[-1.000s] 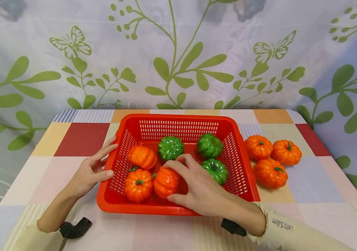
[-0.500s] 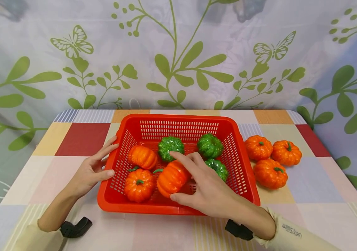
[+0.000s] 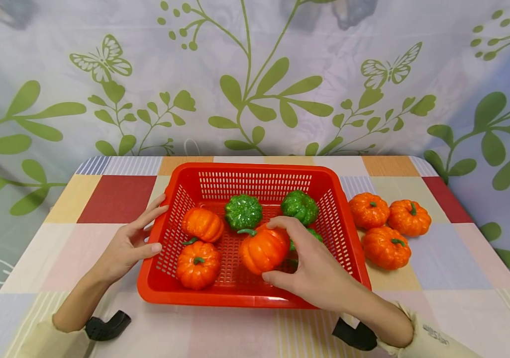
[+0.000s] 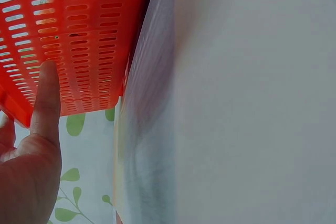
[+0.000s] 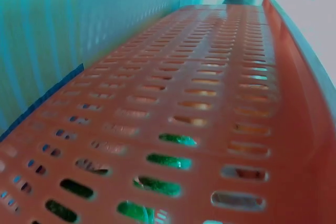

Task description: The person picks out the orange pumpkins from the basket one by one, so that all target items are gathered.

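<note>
My right hand point(image 3: 315, 268) grips an orange toy pumpkin point(image 3: 261, 251) with a green stem, thumb in front and fingers on its far right side. The pumpkin hangs inside the red slotted basket point(image 3: 219, 297), overlapping a green pumpkin point(image 3: 316, 234) partly hidden behind the hand. Fairly straight fingers of my left hand point(image 3: 129, 243) rest at the basket's left rim; in the left wrist view one finger point(image 4: 48, 95) touches the outer wall. Two orange pumpkins, one behind point(image 3: 203, 224) and one in front point(image 3: 198, 266), lie on the basket's left side.
Two more green pumpkins point(image 3: 243, 212) point(image 3: 299, 208) sit toward the basket's back. Outside, right of the basket, three orange pumpkins point(image 3: 386, 247) cluster on the checked tablecloth point(image 3: 443, 263). A leaf-patterned curtain point(image 3: 147, 74) hangs behind the table. The basket's near wall point(image 5: 210, 103) fills the right wrist view.
My right hand has lifted the orange pumpkin from beside the front-left one and moved it right, covering more of the nearer green pumpkin. The left hand stays at the rim.
</note>
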A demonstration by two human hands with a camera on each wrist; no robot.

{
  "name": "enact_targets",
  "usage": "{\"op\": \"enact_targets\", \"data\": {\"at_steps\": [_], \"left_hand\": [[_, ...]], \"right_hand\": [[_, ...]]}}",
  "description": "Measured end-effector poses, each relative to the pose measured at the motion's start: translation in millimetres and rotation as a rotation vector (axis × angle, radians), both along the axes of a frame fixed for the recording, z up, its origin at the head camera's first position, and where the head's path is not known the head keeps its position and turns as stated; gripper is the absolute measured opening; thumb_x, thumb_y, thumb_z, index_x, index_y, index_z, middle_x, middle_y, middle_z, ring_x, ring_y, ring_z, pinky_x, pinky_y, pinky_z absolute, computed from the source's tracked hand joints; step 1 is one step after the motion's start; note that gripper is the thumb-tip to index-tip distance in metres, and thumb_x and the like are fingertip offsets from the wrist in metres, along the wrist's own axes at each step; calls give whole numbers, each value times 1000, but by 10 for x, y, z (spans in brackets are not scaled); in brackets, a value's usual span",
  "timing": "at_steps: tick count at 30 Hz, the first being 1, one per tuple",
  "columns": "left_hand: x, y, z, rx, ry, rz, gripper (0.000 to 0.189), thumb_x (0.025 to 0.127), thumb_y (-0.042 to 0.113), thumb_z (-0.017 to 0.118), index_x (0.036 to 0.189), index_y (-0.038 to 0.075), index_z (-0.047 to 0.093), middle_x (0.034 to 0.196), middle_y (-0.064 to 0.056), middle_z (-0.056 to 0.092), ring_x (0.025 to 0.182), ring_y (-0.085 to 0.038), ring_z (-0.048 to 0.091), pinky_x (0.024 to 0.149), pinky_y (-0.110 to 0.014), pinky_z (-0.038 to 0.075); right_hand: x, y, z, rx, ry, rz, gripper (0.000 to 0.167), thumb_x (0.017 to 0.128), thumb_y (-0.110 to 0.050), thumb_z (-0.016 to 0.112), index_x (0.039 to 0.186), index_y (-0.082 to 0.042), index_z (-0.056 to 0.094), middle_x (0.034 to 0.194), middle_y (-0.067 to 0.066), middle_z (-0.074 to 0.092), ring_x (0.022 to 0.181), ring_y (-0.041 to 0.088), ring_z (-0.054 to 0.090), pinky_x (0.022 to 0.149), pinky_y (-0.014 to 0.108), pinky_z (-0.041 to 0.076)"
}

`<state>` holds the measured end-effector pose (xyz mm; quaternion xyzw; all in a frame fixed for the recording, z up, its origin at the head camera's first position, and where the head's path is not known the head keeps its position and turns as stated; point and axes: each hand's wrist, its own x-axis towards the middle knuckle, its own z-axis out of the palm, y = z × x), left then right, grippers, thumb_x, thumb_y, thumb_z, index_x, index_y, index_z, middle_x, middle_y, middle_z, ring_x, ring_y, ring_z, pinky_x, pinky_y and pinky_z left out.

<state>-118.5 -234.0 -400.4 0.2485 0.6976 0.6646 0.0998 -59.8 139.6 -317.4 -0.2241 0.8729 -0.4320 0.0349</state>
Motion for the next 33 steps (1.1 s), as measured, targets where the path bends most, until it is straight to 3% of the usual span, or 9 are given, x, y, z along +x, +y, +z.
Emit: {"op": "enact_targets", "data": {"at_steps": [5,9,15,22,29,33], "left_hand": [[1,0,2,-3,-2,2,70,89,-11,53,154,6,32,165,-2,9,131,-19,41,84,-38,56],[1,0,0,0,-2,4,70,89,-11,53,154,6,32,165,-2,9,131,-19,40,84,-38,56],[5,3,4,4,-3,4,70,89,-11,53,153,5,32,165,-2,9,131,-20,40,84,-38,56],[0,5,3,5,1,1,70,89,-11,54,153,5,32,165,-2,9,133,-19,38,85,-38,55],[-2,3,-1,5,9,-3,70,88,-12,53,153,4,32,165,-3,9,133,-20,37,85,-38,55],[-1,0,1,3,8,-1,70,89,-12,53,153,4,32,165,-3,9,133,-20,38,85,-38,55]], "right_hand": [[9,72,1,-23,3,13,78,77,-20,85,142,-30,42,133,-10,48,119,10,49,98,43,48],[18,120,-9,-64,-25,25,72,80,-18,83,140,-34,48,137,-7,42,120,15,48,96,42,49],[39,176,-30,-125,-55,1,63,78,-15,84,132,-28,54,136,-2,42,117,21,50,91,40,53],[61,244,-54,-229,-85,-10,42,88,-18,76,126,-23,59,136,5,43,116,28,51,83,34,57],[96,341,-35,-164,-5,-56,44,85,-17,79,123,-27,60,133,-2,47,119,19,47,87,30,53],[121,375,-13,-98,18,-80,54,80,-17,82,126,-30,57,129,-9,46,120,13,43,95,39,46]]}}
